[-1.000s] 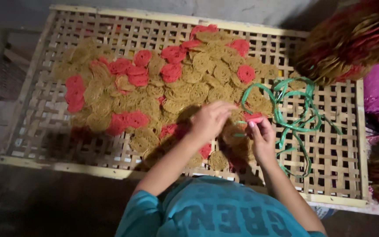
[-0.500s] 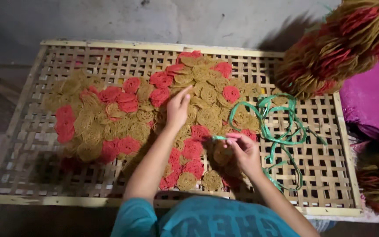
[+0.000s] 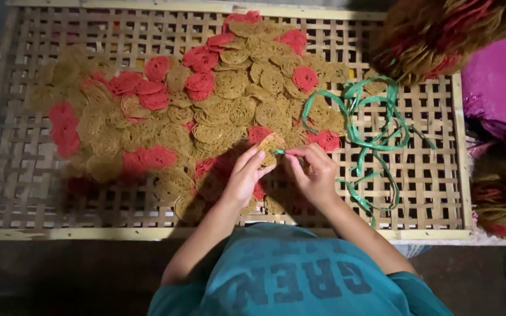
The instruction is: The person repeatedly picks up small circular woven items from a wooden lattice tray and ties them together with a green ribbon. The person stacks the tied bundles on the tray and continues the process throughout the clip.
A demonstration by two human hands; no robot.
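Note:
Round lacy discs of yellow (image 3: 229, 82) and red (image 3: 199, 83) noodle-like strands lie spread over a woven bamboo tray (image 3: 434, 193). My left hand (image 3: 246, 174) holds one yellow disc (image 3: 270, 142) by its edge above the pile. My right hand (image 3: 314, 171) pinches the end of a green plastic strip (image 3: 376, 131) right against that disc. The strip's loose loops lie on the tray to the right of my hands.
A large tied bundle of yellow and red discs (image 3: 440, 32) hangs at the top right. A purple bag (image 3: 502, 82) sits at the right edge, with more bundled discs (image 3: 502, 196) below it. The tray's wooden front rail (image 3: 89, 234) runs near my body.
My left hand has come back from reaching into the pile and now holds a yellow disc next to my right hand. The view has tilted slightly closer.

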